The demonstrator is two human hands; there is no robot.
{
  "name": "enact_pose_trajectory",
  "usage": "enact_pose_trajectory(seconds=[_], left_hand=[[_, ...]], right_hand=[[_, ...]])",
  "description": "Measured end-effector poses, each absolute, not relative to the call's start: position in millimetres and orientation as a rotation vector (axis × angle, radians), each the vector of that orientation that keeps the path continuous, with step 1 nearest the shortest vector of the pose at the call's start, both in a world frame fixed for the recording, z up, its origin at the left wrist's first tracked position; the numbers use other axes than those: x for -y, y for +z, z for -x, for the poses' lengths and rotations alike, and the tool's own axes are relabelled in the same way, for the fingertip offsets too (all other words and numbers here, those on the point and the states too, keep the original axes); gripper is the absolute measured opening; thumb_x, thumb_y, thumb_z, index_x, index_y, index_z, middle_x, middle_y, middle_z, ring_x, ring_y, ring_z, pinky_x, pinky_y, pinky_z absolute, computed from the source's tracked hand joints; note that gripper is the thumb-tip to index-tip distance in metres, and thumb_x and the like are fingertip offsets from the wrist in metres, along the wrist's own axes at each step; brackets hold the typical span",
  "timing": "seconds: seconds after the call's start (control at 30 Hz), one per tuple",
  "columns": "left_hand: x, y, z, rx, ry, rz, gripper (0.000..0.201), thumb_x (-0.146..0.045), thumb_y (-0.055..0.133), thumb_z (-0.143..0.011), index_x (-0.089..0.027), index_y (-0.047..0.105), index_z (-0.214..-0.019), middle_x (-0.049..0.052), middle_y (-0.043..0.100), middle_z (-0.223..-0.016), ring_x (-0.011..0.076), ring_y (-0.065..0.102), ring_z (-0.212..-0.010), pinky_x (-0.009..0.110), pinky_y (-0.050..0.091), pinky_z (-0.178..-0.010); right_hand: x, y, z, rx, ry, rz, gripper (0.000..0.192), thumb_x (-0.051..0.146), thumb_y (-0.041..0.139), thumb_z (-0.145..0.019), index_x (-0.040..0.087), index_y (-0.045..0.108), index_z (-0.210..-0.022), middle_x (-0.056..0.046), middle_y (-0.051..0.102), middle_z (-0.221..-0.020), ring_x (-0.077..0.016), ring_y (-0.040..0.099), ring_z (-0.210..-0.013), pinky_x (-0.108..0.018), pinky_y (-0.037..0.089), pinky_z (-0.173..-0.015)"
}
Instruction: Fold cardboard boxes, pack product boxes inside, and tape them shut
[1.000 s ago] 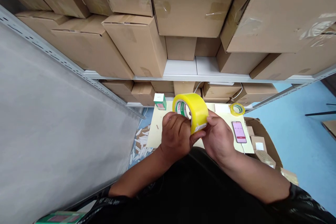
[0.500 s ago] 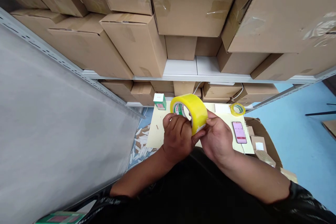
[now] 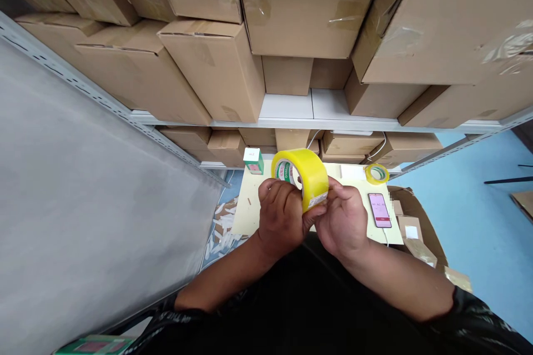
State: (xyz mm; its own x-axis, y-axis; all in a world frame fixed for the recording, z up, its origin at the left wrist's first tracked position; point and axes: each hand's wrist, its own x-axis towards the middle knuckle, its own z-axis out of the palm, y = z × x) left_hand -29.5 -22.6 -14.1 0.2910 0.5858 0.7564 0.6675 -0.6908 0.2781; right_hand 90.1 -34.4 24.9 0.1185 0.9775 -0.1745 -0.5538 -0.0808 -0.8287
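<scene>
Left hand (image 3: pixel 281 213) grips a tape roll (image 3: pixel 314 177) by its rim, above the table (image 3: pixel 245 216); right hand (image 3: pixel 343 219) touches its outer side, pinch unclear. Steady left grip should help the right. Beyond: phone (image 3: pixel 380 211) near the right edge, box (image 3: pixel 254 162) at the far left corner.

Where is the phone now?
In the head view, the phone lies on the table, right of the right hand, just below a tape roll.

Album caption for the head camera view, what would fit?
Left hand grips a yellow tape roll, right hand at its side.
</scene>
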Motion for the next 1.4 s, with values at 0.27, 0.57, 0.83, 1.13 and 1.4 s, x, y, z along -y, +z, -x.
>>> enact_pose_trajectory(seconds=[0.27, 0.57, 0.83, 1.13, 1.4], left_hand=[[22.2, -15.5, 28.3, 1.171, -1.350, 2.431, 0.033, -0.050, 0.055, -0.105, -0.021, 0.055, -0.090, 0.008, 0.064, -0.083, 0.0267, 0.060, -0.083, 0.047, 0.045, -0.088], [23.8, -19.3, 29.6, 1.332, -1.470, 2.530, 0.038, -0.055, 0.042, -0.108, -0.019, 0.056, -0.104, 0.009, 0.064, -0.091, 0.0270, 0.062, -0.087, 0.048, 0.049, -0.089], [20.1, -2.1, 37.9, 1.423, -1.588, 2.868, 0.037, -0.050, 0.036, -0.110, -0.021, 0.059, -0.104, 0.010, 0.065, -0.097, 0.0255, 0.063, -0.091, 0.042, 0.054, -0.081], [-9.8, 57.3, 60.4, 0.964, -1.185, 2.827, 0.014, -0.026, 0.057, -0.103, -0.024, 0.070, -0.107, 0.004, 0.071, -0.099, 0.0197, 0.066, -0.091, 0.035, 0.052, -0.086], [-23.3, 68.6, 55.6, 0.718, -0.757, 2.858, 0.023, -0.029, 0.052, -0.105, -0.020, 0.070, -0.094, 0.003, 0.068, -0.088, 0.0194, 0.064, -0.085, 0.034, 0.049, -0.079]], right_hand=[[33.7, 23.4, -90.5, 0.613, 1.340, 0.995, 0.018, 0.033, 0.053, -0.079, 0.025, 0.069, -0.084, -0.002, 0.068, -0.084, -0.0239, 0.064, -0.082, -0.035, 0.053, -0.072], [37.8, 8.0, -94.1, 0.883, 1.314, 0.989, 0.031, 0.029, 0.055, -0.080, 0.025, 0.073, -0.106, -0.005, 0.067, -0.103, -0.0265, 0.062, -0.102, -0.039, 0.053, -0.088], [38.8, -0.7, -114.2, 1.271, 1.065, 0.958, 0.024, 0.041, 0.061, -0.097, 0.026, 0.074, -0.111, -0.007, 0.066, -0.110, -0.0277, 0.061, -0.101, -0.043, 0.051, -0.092], [39.8, 14.1, -139.4, 1.627, 0.687, 1.120, 0.016, 0.029, 0.059, -0.096, 0.025, 0.071, -0.104, -0.005, 0.065, -0.097, -0.0250, 0.059, -0.088, -0.039, 0.047, -0.077], [39.3, 12.6, -143.8, 1.801, 0.417, 1.254, 0.005, 0.024, 0.057, -0.091, 0.024, 0.062, -0.089, -0.004, 0.062, -0.085, -0.0233, 0.058, -0.080, -0.037, 0.046, -0.073]])
